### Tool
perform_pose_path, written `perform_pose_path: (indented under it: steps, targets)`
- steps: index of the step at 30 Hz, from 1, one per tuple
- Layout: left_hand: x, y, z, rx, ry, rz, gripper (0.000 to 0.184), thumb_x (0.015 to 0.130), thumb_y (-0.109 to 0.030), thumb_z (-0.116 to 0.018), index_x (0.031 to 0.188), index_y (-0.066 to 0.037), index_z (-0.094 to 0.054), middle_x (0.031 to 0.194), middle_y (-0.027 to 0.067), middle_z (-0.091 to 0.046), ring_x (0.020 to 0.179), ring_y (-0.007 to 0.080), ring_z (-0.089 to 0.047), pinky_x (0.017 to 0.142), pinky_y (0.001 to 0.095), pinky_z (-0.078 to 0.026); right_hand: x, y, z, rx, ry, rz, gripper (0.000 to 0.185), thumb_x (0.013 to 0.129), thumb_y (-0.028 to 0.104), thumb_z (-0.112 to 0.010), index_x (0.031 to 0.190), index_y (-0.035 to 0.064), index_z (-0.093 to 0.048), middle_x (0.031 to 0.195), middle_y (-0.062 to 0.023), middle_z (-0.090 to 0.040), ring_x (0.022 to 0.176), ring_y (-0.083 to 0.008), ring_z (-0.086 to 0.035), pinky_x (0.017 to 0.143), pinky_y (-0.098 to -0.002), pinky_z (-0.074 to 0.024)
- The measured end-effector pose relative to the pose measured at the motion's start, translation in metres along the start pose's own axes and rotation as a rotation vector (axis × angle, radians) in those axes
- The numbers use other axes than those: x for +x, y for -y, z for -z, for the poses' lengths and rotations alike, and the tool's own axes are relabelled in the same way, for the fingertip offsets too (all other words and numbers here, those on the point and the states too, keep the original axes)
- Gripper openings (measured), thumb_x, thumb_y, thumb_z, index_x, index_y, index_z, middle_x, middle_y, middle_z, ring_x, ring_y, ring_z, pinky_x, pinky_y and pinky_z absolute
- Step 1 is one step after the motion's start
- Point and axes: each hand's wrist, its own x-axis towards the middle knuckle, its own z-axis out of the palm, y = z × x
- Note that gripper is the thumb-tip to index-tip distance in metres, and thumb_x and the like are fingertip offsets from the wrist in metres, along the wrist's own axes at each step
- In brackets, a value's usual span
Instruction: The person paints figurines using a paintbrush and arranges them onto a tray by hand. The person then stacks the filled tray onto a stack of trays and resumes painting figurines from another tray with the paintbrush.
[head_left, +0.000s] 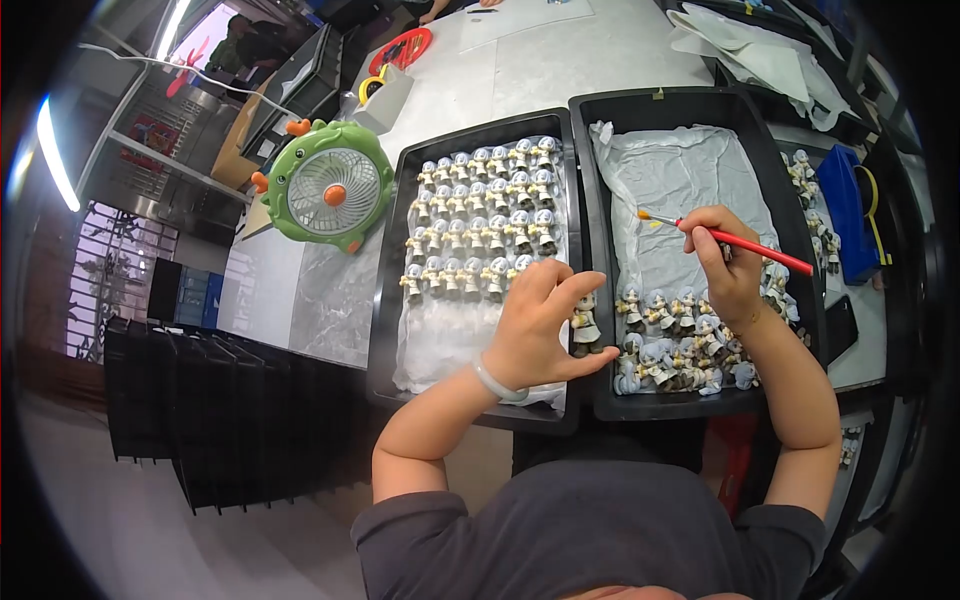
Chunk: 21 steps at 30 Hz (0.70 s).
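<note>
- The left black tray (383, 290) has a white liner and four rows of figurines (477, 234); the three farthest rows show about seven each, and the left hand partly covers the nearest.
- The right black tray (690, 97) has a crumpled pale sheet (680, 175), with a jumble of figurines (658, 352) at its near end, too overlapped to count.
- Farther right, more figurines stand near one blue bin (845, 215).
- One white box (385, 103) holds a yellow roll; one red round tray (402, 50) lies beyond it, on the desk (455, 90).
- The left hand (545, 325) is partly open, thumb and index finger spread around one figurine (587, 320), held upright over the adjoining tray rims.
- The right hand (728, 260) is closed in a pinch on one red brush (750, 243), its tip over the pale sheet.
- One green fan (330, 190) stands left of the trays.
</note>
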Motion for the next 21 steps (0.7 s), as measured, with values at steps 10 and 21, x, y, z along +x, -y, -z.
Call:
perform_pose_path:
  steps: [10, 21]
  targets:
    - [0.001, -0.002, 0.006, 0.173, 0.101, 0.066, 0.059, 0.054, -0.052, -0.074, 0.092, -0.009, -0.057, 0.074, 0.0037, -0.044, 0.071, 0.0212, -0.042, 0.067, 0.0331, -0.029, 0.000, 0.001, -0.001, -0.016, 0.023, 0.010, 0.012, 0.084, 0.007, -0.048, 0.084, 0.0015, -0.058, 0.069, -0.0027, -0.055, 0.064, -0.0079, -0.050, 0.059, -0.0219, -0.0385]
    - [0.002, 0.085, 0.029, -0.090, 0.196, 0.566, 0.065, 0.054, -0.023, -0.082, 0.108, -0.008, -0.050, 0.106, 0.0113, -0.055, 0.100, 0.0270, -0.052, 0.086, 0.0345, -0.041, 0.001, 0.002, 0.001, 0.001, 0.016, 0.014, 0.012, 0.085, 0.008, -0.048, 0.084, 0.0020, -0.058, 0.070, -0.0013, -0.053, 0.064, -0.0064, -0.048, 0.058, -0.0209, -0.0371]
